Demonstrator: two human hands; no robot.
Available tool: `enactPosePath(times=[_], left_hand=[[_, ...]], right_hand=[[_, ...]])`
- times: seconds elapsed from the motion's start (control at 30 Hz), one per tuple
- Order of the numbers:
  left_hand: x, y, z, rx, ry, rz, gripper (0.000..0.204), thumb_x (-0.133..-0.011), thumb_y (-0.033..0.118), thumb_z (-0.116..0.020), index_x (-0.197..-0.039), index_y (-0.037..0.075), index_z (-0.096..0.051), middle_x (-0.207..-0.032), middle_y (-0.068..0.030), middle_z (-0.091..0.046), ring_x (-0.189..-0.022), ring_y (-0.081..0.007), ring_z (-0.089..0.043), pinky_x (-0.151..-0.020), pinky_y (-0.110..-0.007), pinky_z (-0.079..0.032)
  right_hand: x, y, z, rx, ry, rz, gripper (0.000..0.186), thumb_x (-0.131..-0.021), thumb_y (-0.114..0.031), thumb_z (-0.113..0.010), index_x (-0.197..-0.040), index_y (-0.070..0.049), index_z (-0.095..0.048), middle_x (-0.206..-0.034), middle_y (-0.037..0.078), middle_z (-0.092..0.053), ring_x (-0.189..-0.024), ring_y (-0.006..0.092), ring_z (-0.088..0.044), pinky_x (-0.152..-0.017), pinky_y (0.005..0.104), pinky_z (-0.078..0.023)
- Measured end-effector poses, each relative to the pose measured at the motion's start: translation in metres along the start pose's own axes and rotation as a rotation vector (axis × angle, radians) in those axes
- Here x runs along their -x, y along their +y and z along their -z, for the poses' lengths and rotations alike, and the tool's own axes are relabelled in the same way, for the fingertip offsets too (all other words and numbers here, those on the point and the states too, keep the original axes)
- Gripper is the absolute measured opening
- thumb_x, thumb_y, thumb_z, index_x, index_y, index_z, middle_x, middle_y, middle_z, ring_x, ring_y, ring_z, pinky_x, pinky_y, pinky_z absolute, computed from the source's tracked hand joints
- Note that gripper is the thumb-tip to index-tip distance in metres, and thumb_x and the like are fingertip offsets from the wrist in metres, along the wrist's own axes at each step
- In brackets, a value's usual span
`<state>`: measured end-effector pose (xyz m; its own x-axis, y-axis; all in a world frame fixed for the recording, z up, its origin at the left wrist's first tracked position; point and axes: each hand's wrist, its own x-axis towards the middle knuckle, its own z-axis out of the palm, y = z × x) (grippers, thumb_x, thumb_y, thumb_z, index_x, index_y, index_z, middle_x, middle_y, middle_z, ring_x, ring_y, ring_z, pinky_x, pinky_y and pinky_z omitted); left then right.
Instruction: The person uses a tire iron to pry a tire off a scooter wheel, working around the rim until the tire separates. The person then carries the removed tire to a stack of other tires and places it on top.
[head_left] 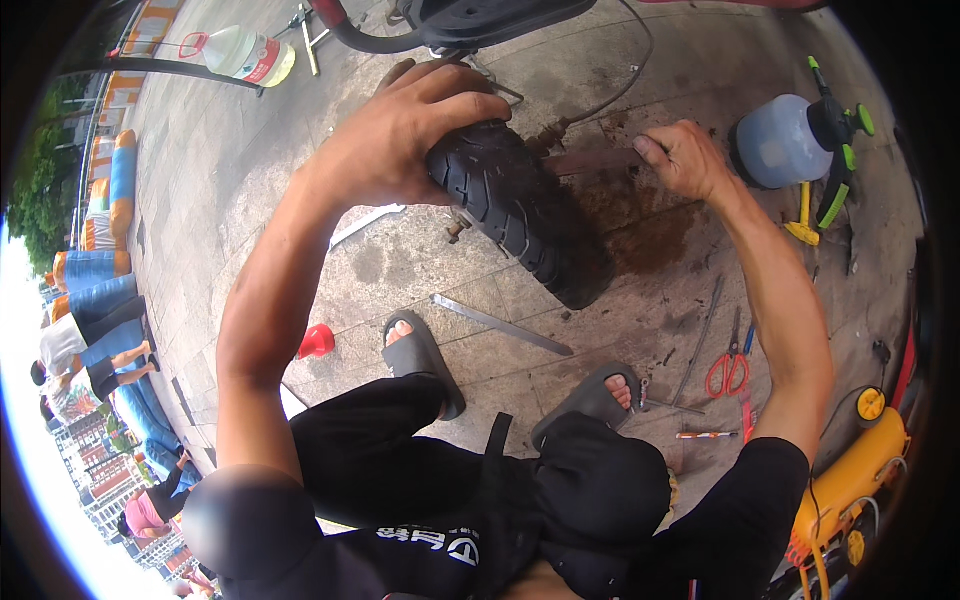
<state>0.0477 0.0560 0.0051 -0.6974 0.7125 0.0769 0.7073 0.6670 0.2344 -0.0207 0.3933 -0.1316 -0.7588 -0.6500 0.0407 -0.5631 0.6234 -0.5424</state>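
My left hand [420,135] grips the upper part of a black treaded tyre [515,215], its fingers curled over the top. The wheel's lower end slants toward me. To the right of it my right hand [675,160] is closed around a long brownish tool [590,163] that reaches toward the wheel, whose far end is hard to make out. A brass-coloured fitting [457,228] shows at the tyre's left side. Below the tyre a flat metal strip [500,323] lies on the stained paving, and a white tool [362,225] lies under my left wrist.
A dark vehicle body [470,22] overhangs the top. Right are a pump sprayer [780,140], yellow hammer [802,215], red scissors [727,373] and yellow compressor [850,470]. A water jug [240,55] and red object [317,340] are left; people [62,350] stand beyond.
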Motion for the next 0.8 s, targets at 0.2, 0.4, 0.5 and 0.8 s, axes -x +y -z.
enactPosePath(times=[0.2,0.4,0.5,0.8], left_hand=[[0.006,-0.003,-0.002,-0.021,0.062,-0.041,0.084,-0.050,0.018,-0.089,-0.128,0.021,-0.057,-0.130,-0.0129,-0.054,-0.121,-0.0372,-0.053,-0.102,-0.048,-0.044],[0.014,-0.001,-0.015,-0.070,0.129,-0.010,0.081,-0.052,0.020,-0.088,-0.126,0.024,-0.056,-0.123,-0.0085,-0.058,-0.119,-0.0319,-0.055,-0.104,-0.048,-0.044],[0.027,-0.005,-0.015,-0.061,0.141,0.028,0.079,-0.053,0.021,-0.088,-0.125,0.024,-0.056,-0.120,-0.0064,-0.059,-0.119,-0.0306,-0.054,-0.104,-0.047,-0.043],[-0.008,-0.006,-0.014,0.012,0.129,0.111,0.066,-0.054,0.025,-0.088,-0.113,0.023,-0.059,-0.107,-0.0021,-0.059,-0.115,-0.0285,-0.055,-0.101,-0.056,-0.040]], right_hand=[[-0.017,-0.014,0.047,0.264,0.080,0.262,0.046,-0.089,-0.046,-0.061,-0.069,-0.005,-0.058,-0.062,0.019,-0.056,-0.066,0.0428,-0.057,-0.058,0.0499,-0.044],[-0.041,-0.057,0.085,0.470,-0.060,0.275,0.046,-0.087,-0.041,-0.065,-0.066,-0.002,-0.054,-0.061,0.020,-0.053,-0.066,0.0442,-0.054,-0.057,0.0501,-0.042],[-0.039,-0.098,0.128,0.623,-0.083,0.289,0.041,-0.082,-0.033,-0.070,-0.068,-0.001,-0.049,-0.062,0.019,-0.052,-0.066,0.0428,-0.053,-0.059,0.0488,-0.041],[0.010,-0.216,0.208,0.431,-0.646,-0.108,0.032,-0.081,-0.008,-0.067,-0.108,0.000,-0.053,-0.088,0.020,-0.058,-0.088,0.0406,-0.057,-0.078,0.0464,-0.045]])
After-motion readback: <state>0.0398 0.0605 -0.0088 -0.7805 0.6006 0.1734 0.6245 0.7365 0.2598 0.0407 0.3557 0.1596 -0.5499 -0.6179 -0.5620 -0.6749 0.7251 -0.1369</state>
